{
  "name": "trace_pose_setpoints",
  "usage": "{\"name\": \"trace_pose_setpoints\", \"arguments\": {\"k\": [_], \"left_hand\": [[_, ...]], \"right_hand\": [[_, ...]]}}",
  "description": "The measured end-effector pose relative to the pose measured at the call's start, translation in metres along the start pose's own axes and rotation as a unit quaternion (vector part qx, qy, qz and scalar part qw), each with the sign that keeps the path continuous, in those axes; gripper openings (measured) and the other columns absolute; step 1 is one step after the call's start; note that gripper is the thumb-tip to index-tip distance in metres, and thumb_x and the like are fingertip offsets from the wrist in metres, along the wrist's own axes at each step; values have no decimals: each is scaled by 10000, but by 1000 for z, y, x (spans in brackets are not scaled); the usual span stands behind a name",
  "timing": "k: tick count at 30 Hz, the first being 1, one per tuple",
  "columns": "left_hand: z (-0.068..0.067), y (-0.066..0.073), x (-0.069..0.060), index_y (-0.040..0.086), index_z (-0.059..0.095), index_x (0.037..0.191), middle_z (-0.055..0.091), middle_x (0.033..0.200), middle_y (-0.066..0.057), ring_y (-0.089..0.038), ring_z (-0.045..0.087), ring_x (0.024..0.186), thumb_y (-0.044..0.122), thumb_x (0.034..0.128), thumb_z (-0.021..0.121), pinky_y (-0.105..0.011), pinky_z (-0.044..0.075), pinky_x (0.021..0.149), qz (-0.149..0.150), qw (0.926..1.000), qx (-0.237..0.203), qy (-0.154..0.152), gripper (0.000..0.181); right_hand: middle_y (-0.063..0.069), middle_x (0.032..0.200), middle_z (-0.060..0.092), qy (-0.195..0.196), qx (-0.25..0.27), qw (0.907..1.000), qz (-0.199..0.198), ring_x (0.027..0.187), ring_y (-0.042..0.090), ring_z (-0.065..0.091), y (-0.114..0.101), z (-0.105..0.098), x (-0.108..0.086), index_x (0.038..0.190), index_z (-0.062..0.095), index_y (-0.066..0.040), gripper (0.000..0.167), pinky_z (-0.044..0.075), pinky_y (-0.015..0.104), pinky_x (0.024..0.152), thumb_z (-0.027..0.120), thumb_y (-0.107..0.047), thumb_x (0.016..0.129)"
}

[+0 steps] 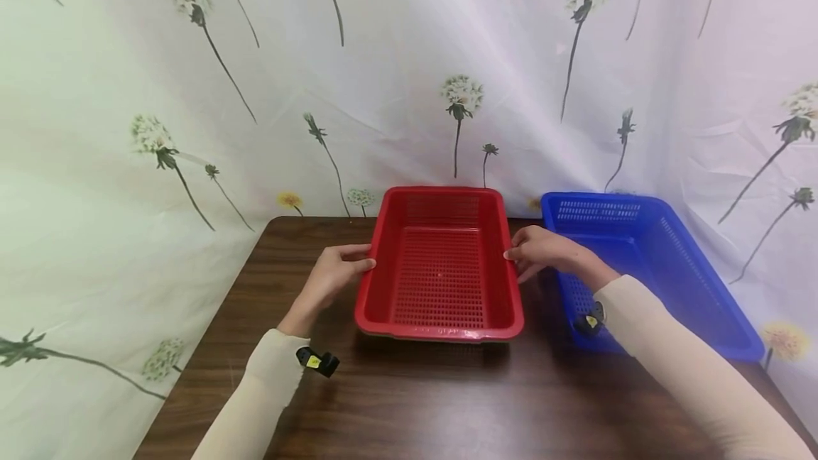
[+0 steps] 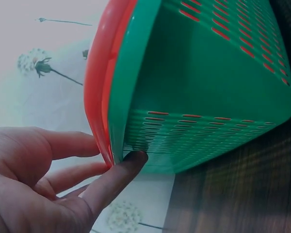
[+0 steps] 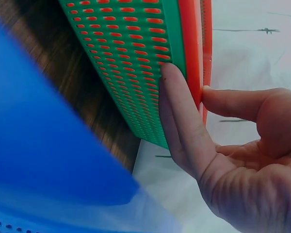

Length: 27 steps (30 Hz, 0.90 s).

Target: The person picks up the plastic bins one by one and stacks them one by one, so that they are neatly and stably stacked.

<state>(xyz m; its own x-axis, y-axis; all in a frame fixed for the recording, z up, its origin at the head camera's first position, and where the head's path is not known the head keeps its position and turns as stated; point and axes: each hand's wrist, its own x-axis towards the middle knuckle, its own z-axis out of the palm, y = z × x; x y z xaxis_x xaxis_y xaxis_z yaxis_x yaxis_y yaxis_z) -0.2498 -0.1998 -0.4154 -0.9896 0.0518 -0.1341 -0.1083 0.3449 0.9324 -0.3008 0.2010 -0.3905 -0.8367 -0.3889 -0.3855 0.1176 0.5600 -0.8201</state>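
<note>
A red perforated plastic basket (image 1: 439, 333) sits nested inside a green one (image 2: 203, 63), over the middle of the wooden table. My left hand (image 1: 327, 277) pinches the left rim: in the left wrist view the thumb is at the red rim and a fingertip lies against the green wall below it. On the opposite side my right hand (image 1: 548, 250) holds the right rim, its thumb on the red edge and its fingers (image 3: 184, 111) along the green outer wall. No objects lie in the red basket. Whether the pair touches the table cannot be told.
A larger blue plastic basket (image 1: 664, 261) stands at the right of the table, just beside my right hand and under that forearm. Behind the dark wood table (image 1: 422, 403) hangs a white curtain (image 1: 396, 105) printed with dandelions.
</note>
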Motion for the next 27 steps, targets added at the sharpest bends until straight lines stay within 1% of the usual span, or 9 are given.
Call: {"name": "trace_pose_setpoints", "arguments": {"k": [3,7,10,13,17,20,23,25,27], "left_hand": [[2,0,1,-49,590,1475,685,1351,-308,-346,790,1053,107,1028,696,-404,665,859,-27,10000,-75,-46,485],[2,0,3,-47,582,1482,680,1350,-304,-332,789,1047,101,1030,690,-395,666,855,-13,9999,-22,-99,488],[2,1,3,-43,590,1470,689,1322,-292,-297,791,1016,100,1031,684,-390,666,861,9,9998,168,-133,472],[4,8,2,-31,605,1450,701,1307,-267,-277,782,1019,135,1030,684,-384,659,875,25,9985,541,-86,458],[12,25,-2,-18,599,1454,679,1364,-248,-338,744,1143,174,1030,686,-432,652,913,169,9965,816,22,473],[22,42,-4,-4,600,1458,665,1393,-237,-374,707,1221,173,1035,683,-493,641,948,374,9966,735,5,466],[35,61,-6,16,651,1402,711,1329,-210,-360,720,1189,180,1036,691,-495,632,968,634,9950,774,-18,403],[45,72,-5,9,684,1341,741,1257,-204,-351,742,1143,168,1034,695,-465,636,961,788,9945,694,-60,345],[55,80,-4,0,703,1284,760,1183,-196,-359,759,1094,147,1032,699,-417,648,923,881,9945,568,-90,292]], "right_hand": [[272,1144,702,-6,50,10000,6,896,262,793,2,-2,-1,1344,484,154,362,650,501,884,565,-76,1077],[263,1137,698,7,45,10000,18,890,257,792,2,-3,-4,1345,481,150,369,652,497,879,570,-85,1075],[262,1135,700,3,20,10000,23,889,258,796,2,-3,-5,1349,478,155,380,643,516,895,571,-90,1074],[265,1131,708,2,-36,10000,-8,890,263,799,0,-4,-6,1348,483,162,383,643,517,893,575,-91,1075],[260,1109,734,8,-297,9995,-92,891,272,799,-2,-6,-10,1323,529,166,377,664,471,846,600,-106,1071],[270,1102,740,21,-544,9984,-174,904,298,795,-4,-11,-15,1297,568,167,373,673,441,813,618,-120,1064],[281,1108,733,99,-760,9968,-238,909,319,790,-6,-20,-21,1291,582,164,375,673,449,813,622,-132,1065],[276,1113,734,136,-866,9958,-261,912,323,789,-7,-28,-25,1303,579,164,390,671,468,825,618,-147,1073],[265,1115,740,173,-993,9945,-283,908,313,788,-7,-37,-30,1318,575,161,411,671,466,819,617,-170,1080]]}}
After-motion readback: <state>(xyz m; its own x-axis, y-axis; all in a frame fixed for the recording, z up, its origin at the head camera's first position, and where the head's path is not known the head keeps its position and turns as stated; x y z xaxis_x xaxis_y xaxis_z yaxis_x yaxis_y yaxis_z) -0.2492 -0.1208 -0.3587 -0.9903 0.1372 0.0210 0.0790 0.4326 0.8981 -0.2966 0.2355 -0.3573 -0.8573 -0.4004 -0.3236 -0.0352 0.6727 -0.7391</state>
